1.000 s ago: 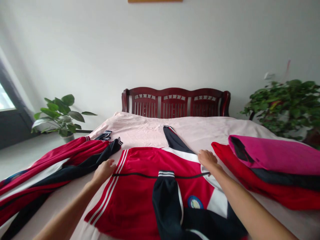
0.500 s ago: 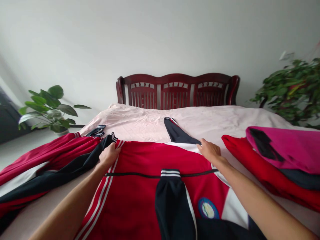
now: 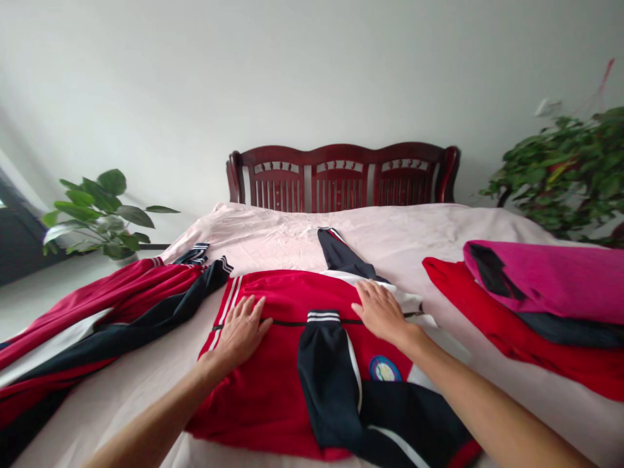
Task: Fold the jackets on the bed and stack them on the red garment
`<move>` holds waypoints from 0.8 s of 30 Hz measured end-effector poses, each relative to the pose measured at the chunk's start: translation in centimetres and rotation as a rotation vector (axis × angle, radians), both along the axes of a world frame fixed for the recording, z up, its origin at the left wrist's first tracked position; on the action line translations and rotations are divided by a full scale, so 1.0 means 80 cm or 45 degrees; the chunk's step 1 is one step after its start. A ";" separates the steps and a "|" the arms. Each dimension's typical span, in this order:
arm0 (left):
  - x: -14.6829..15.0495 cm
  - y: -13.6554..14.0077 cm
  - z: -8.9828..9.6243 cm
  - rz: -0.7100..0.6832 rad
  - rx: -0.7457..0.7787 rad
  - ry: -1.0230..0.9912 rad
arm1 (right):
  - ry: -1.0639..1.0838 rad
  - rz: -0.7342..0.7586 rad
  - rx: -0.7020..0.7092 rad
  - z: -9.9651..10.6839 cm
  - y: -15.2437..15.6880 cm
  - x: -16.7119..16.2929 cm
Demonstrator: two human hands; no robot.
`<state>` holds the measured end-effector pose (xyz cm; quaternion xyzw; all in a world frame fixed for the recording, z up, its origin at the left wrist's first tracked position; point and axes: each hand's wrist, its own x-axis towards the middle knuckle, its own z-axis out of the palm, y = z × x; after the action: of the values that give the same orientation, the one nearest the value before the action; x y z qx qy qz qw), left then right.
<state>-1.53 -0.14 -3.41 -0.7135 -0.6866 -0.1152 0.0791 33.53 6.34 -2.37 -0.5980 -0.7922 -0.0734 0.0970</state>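
A red sports jacket (image 3: 283,377) with white side stripes and dark navy sleeves lies spread on the bed (image 3: 292,237). My left hand (image 3: 241,331) rests flat on its left part, fingers apart. On the jacket's upper right part my right hand (image 3: 380,312) lies flat too, near a white panel. One navy sleeve (image 3: 331,383) with a striped cuff is folded across the middle of the jacket. The other sleeve (image 3: 344,257) stretches away toward the headboard. A round badge (image 3: 383,368) shows on the chest.
Red and navy garments (image 3: 97,312) lie heaped at the left. At the right sits a stack with a magenta piece (image 3: 550,279) over red cloth (image 3: 492,318). A dark wooden headboard (image 3: 341,179) stands at the back, with potted plants on the left (image 3: 102,218) and right (image 3: 570,172).
Both hands have come back from the jacket's far edge toward me and now lie flat on it. The jacket's far part looks folded over and shorter.
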 end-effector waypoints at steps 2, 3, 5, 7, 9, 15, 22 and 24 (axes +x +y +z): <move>0.000 -0.028 -0.022 -0.155 -0.017 0.033 | 0.020 0.177 -0.059 -0.021 -0.035 -0.007; -0.004 -0.041 -0.031 -0.207 -0.004 0.047 | 0.031 0.220 -0.065 -0.031 -0.050 -0.008; -0.015 -0.060 -0.044 -0.246 0.042 0.064 | 0.055 0.249 -0.057 -0.044 -0.070 -0.006; -0.027 -0.074 -0.047 -0.233 0.065 0.067 | 0.071 0.246 -0.048 -0.046 -0.081 -0.002; -0.035 -0.088 -0.046 -0.239 0.057 0.067 | 0.064 0.238 -0.059 -0.043 -0.091 0.000; -0.037 -0.143 -0.037 -0.237 -0.029 0.034 | 0.017 0.380 -0.225 -0.034 -0.142 0.001; -0.022 -0.190 -0.035 -0.089 0.045 -0.059 | 0.722 0.430 -0.640 0.021 -0.174 -0.006; -0.019 -0.194 -0.032 -0.104 0.106 -0.114 | 1.012 0.531 -0.699 0.043 -0.192 -0.023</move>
<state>-3.08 -15.67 -5.95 -0.7310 -0.6545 -0.1786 0.0731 31.72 -9.04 1.06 -0.4127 -0.7866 0.3902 0.2423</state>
